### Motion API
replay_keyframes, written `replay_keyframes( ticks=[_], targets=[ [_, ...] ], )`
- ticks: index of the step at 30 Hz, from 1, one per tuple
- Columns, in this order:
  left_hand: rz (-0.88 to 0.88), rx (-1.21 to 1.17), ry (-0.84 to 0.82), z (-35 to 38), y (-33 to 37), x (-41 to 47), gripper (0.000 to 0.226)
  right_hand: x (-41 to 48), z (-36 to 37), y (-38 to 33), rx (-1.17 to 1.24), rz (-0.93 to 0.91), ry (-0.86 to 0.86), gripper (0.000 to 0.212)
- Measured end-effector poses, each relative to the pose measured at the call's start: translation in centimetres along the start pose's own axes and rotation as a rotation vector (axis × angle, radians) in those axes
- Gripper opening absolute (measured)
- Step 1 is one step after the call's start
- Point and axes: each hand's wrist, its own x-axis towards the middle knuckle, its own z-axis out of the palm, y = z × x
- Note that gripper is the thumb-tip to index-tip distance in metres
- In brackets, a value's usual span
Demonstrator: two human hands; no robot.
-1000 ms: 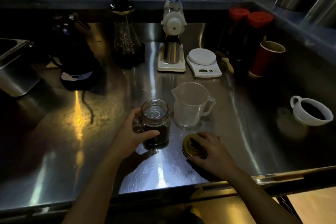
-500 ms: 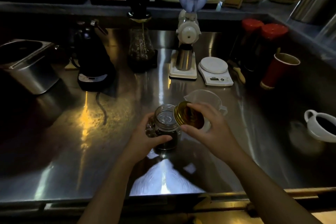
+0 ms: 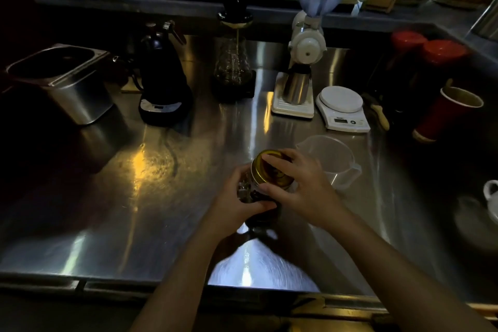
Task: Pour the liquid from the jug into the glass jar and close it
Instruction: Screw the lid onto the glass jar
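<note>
A glass jar (image 3: 262, 214) with dark liquid stands on the steel counter (image 3: 161, 197), mostly hidden by my hands. My left hand (image 3: 237, 203) wraps around its side. My right hand (image 3: 299, 188) holds a gold metal lid (image 3: 266, 170) over the jar's mouth, tilted slightly toward the left. Whether the lid sits flush on the rim is hidden by my fingers. The clear plastic jug (image 3: 331, 159) stands empty just behind and right of my right hand.
Behind stand a white scale (image 3: 342, 108), a coffee grinder (image 3: 304, 62), a glass dripper carafe (image 3: 234, 62), a black kettle (image 3: 164, 81) and a steel tub (image 3: 67, 81). A red paper cup (image 3: 444, 113) and a white cup (image 3: 490, 197) are at right.
My right hand lifted the gold lid from the counter and brought it left onto the jar's mouth. My left hand stayed on the jar.
</note>
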Motion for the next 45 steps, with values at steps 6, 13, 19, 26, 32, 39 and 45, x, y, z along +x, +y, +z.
replay_keyframes(
  ticks=[6, 13, 19, 26, 32, 39, 45],
  targets=[
    [0.01, -0.023, -0.009, 0.0, 0.3, -0.1, 0.068, 1.6, -1.3, 0.0, -0.139, -0.112, -0.129, 0.047],
    [0.005, 0.007, 0.0, -0.2, 0.1, 0.2, 0.07, 2.8, -2.6, 0.8, -0.241, -0.187, -0.321, 0.052],
    [0.004, 0.027, -0.003, -0.1, 0.2, 0.1, 0.074, 2.8, -3.1, 0.8, -0.189, -0.18, -0.427, 0.056],
    [0.007, 0.009, -0.006, -0.1, 0.1, 0.1, 0.074, 2.1, -2.4, -0.1, -0.33, -0.189, -0.305, 0.073],
    [-0.02, -0.007, -0.036, -0.3, 0.4, 0.0, 0.071, 2.8, -3.3, 0.8, -0.39, -0.23, -0.377, 0.06],
    [-0.003, 0.001, -0.033, -0.3, 0.9, -0.3, 0.069, 2.8, -2.6, 0.5, -0.308, -0.244, -0.439, 0.063],
    [-0.026, 0.043, -0.018, -0.3, 0.9, -0.3, 0.067, 3.2, -2.5, 0.2, -0.507, -0.143, -0.146, 0.074]
  ],
)
